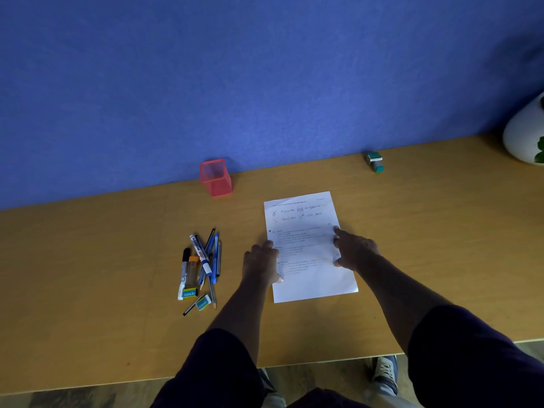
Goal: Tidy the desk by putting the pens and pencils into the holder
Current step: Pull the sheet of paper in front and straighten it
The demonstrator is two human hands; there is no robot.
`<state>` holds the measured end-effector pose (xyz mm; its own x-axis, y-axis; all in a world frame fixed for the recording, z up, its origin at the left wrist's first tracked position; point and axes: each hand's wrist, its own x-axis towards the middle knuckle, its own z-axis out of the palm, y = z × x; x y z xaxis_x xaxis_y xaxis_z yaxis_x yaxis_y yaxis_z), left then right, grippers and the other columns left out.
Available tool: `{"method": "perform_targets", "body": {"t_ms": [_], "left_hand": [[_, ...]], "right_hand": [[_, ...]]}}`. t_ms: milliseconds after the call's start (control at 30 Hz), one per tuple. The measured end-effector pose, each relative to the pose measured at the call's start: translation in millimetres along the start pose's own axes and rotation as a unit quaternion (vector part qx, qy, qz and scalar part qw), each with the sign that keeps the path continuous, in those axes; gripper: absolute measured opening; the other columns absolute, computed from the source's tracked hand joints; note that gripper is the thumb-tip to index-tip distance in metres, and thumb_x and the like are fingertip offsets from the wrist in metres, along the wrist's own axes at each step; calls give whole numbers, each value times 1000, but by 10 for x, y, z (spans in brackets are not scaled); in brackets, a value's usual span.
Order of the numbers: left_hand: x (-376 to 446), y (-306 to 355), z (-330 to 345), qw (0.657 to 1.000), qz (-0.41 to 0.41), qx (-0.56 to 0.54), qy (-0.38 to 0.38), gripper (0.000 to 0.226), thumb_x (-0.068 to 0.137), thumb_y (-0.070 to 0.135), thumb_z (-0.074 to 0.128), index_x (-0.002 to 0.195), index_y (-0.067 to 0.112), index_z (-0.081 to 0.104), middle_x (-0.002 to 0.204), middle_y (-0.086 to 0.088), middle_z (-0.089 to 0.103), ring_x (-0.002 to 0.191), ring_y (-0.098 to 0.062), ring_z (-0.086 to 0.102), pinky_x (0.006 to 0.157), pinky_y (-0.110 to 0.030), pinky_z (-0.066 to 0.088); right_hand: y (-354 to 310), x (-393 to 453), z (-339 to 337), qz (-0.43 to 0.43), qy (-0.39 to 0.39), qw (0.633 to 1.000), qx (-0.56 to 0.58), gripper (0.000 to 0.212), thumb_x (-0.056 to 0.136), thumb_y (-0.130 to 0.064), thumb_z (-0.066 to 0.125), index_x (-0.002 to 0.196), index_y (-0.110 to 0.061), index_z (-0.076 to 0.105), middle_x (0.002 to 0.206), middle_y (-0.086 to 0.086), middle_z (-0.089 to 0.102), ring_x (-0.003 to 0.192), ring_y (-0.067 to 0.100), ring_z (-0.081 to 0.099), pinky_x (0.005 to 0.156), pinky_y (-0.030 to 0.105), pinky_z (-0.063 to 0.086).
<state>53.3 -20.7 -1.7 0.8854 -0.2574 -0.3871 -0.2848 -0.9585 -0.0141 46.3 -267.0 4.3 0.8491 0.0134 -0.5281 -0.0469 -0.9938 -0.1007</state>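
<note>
Near-left on the desk (103, 260): heap of pens and pencils (201, 266) — markers, a blue pen, thin pencils, crossed and overlapping, with two small erasers (194, 297) mixed into its near end. None in the holder yet. Far of the heap, against the blue wall (265, 83), stands the red mesh holder (215, 178), upright and apparently empty.

Right of the heap, the left hand (260, 265) lies flat with fingers spread apart on the left edge of a printed paper sheet (309, 248), holding nothing. Right hand (354, 250) likewise open, fingertips pressing the sheet's right edge. Both hands are on paper, well apart from the pens.

Far right: a small teal stamp-like item (374, 161), and a white pot (524, 134) at the frame edge.

Risks, as judged — grabbing the tangled heap in one go could drag erasers along or roll pencils toward the near desk edge; the light mesh holder may tip if long markers are dropped in at an angle; sliding the sheet left could shove the heap.
</note>
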Motion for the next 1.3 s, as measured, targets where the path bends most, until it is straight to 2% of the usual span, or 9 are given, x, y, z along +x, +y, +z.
{"method": "perform_targets", "body": {"t_ms": [200,300,700,767,833,933,1067,1200,1300], "left_hand": [[11,24,11,1000,0,3,9,70,68,41,89,127,20,59,138,-1,49,113,-24,54,92,-38,48],[7,23,9,1000,0,-1,4,69,68,41,89,127,20,60,139,-1,49,114,-25,53,92,-39,47],[-19,-1,-35,1000,-4,-23,-6,71,69,37,89,132,20,59,148,1,44,121,-25,49,96,-40,45],[-27,-5,-31,1000,-5,-29,-5,71,69,37,89,131,20,59,148,1,45,121,-25,50,95,-39,46],[-34,-6,-18,999,-5,-33,4,70,68,36,90,129,19,60,146,0,47,119,-25,51,95,-39,46],[-42,-2,-11,999,-5,-33,10,69,68,35,90,129,19,61,146,0,47,119,-24,51,96,-38,46],[-26,1,-38,999,-7,-36,-1,68,68,35,90,128,20,61,146,0,47,122,-25,50,96,-40,45],[-17,8,-40,999,-9,-34,-2,68,67,36,90,127,19,63,143,0,48,120,-25,51,94,-40,46],[-9,0,-31,999,-10,-39,-7,65,67,34,90,125,19,63,142,1,48,120,-27,50,92,-40,44]], "right_hand": [[5,-19,61,20,41,999,26,75,76,-40,81,141,-27,45,158,-9,27,122,22,59,92,39,55],[-22,-29,70,64,62,995,49,75,75,-38,81,137,-21,44,139,3,41,107,26,65,85,39,57],[-183,45,169,145,151,938,277,54,83,-10,63,134,-4,43,119,19,58,98,34,66,84,41,58],[-163,72,155,151,149,927,311,51,82,-9,62,130,-3,44,114,18,62,87,31,70,75,41,61],[-135,93,152,162,148,916,336,46,82,-7,62,126,-4,48,101,14,68,67,20,73,56,30,59],[-103,115,166,166,153,900,373,39,84,-14,64,121,-5,52,85,7,71,46,9,67,47,27,56],[-94,98,175,156,150,888,406,37,87,-28,66,118,-10,56,82,2,69,47,11,68,56,37,61],[-119,44,133,161,124,881,426,38,86,-42,68,114,-17,60,68,-6,69,45,6,66,49,22,50],[-139,-2,144,152,117,857,478,39,83,-51,70,107,-22,62,72,-2,72,49,15,66,48,22,45]]}}
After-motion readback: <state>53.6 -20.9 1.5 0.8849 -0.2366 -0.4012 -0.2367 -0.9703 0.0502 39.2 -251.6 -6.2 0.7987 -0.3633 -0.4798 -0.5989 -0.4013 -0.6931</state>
